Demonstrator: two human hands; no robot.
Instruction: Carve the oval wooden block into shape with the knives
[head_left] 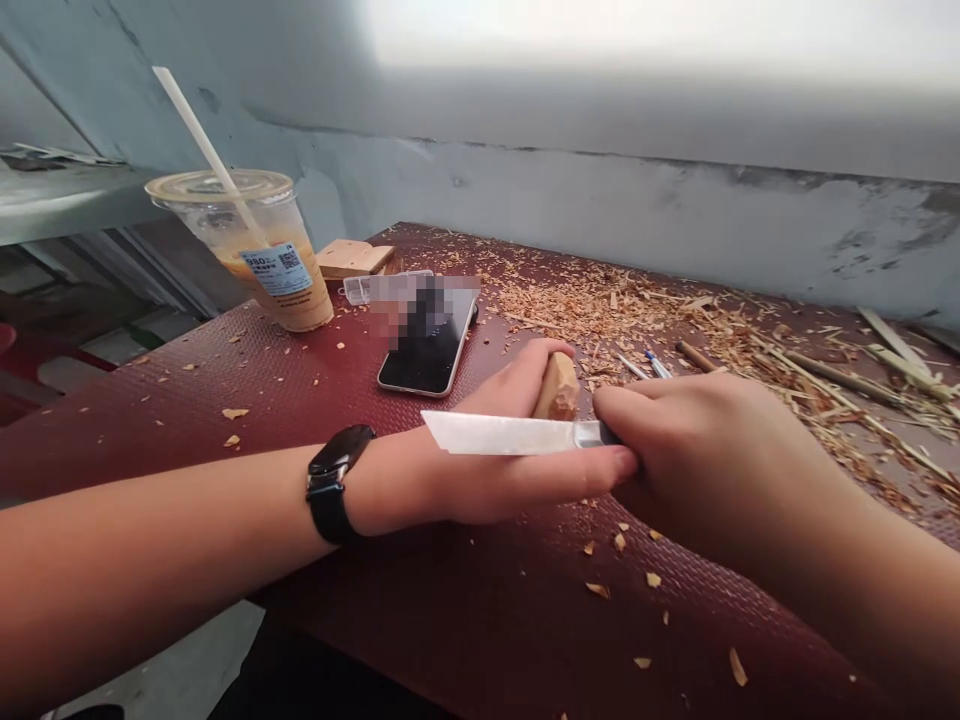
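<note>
My left hand, with a dark watch at its wrist, is wrapped round a small piece of wood whose end has rough cut facets. Its thumb reaches right, towards the base of the knife. In my right hand is the dark handle of a knife. The pale blade points left across my left hand, on the near side of the wood. Most of the handle and the lower part of the wood are hidden by my fingers.
Wood shavings litter the dark red table. A black phone, a plastic cup with a straw, a clear case and wooden blocks stand at the left. Thin sticks and a pen lie right, before the wall.
</note>
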